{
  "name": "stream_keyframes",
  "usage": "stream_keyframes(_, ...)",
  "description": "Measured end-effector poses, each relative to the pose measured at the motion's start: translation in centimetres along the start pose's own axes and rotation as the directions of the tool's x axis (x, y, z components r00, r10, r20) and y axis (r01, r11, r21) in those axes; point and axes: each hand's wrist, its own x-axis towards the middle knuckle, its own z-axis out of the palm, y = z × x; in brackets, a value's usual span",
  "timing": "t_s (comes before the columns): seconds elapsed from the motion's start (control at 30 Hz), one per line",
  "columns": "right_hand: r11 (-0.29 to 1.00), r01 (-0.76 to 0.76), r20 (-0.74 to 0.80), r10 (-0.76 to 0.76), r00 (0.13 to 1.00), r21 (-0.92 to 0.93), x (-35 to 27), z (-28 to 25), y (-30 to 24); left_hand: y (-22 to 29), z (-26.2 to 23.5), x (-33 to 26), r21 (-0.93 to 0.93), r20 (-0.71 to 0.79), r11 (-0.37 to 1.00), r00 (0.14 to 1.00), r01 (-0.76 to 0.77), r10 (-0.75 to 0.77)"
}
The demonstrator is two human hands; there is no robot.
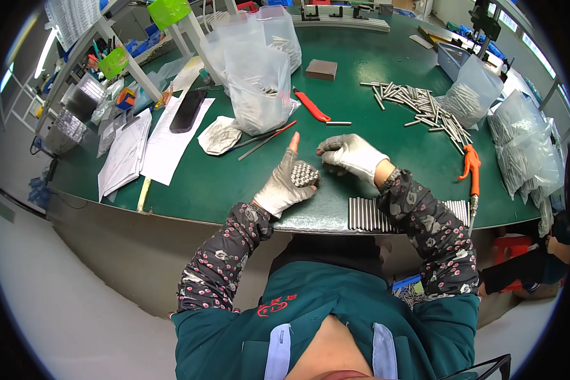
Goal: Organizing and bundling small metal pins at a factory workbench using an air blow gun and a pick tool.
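My left hand [284, 183], in a fingerless grey glove, grips a bundle of short metal rods [303, 173] end-on, with the index finger sticking up. Just to the right, my right hand [351, 156] in a grey glove rests curled on the green table [190, 180], its fingertips close to the bundle. A row of metal rods [366, 214] lies side by side at the table's front edge, under my right forearm.
Clear plastic bags of rods [256, 85] stand at the back. Loose rods [424, 107] are scattered right of centre, with more bags [525, 149] at the right. An orange air gun [472, 168], a red-handled tool [311, 106], papers [164, 142] and a brown block [322, 69] lie around.
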Motion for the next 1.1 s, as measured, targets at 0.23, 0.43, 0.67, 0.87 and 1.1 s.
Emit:
stream_keyframes(0.23, 0.996, 0.044, 0.069, -0.038, 0.997, -0.075, -0.1, 1.2, -0.5, 0.3, 0.0, -0.1, 0.072, -0.001, 0.997, 1.0, -0.006, 0.007)
stream_keyframes(0.43, 0.998, 0.004, 0.11, 0.003, 0.994, -0.065, -0.9, 1.4, -1.1, 0.4, 0.1, -0.1, 0.009, -0.018, 0.998, 0.998, 0.057, -0.056)
stream_keyframes(0.67, 0.886, 0.411, 0.062, -0.407, 0.911, -0.217, 0.1, 3.0, 1.9, -1.1, -0.5, 0.2, 0.128, -0.023, 0.991, 0.999, -0.031, 0.034)
stream_keyframes(0.87, 0.951, 0.265, 0.09, -0.254, 0.963, -0.159, -0.7, 3.0, 1.1, -1.3, -1.6, -0.1, 0.413, -0.007, 0.911, 1.0, 0.001, 0.002)
stream_keyframes(1.1, 0.946, 0.297, 0.097, -0.286, 0.953, -0.131, -0.6, 3.2, 1.4, -0.9, -1.5, -0.2, 0.565, 0.003, 0.825, 1.0, -0.002, 0.0)
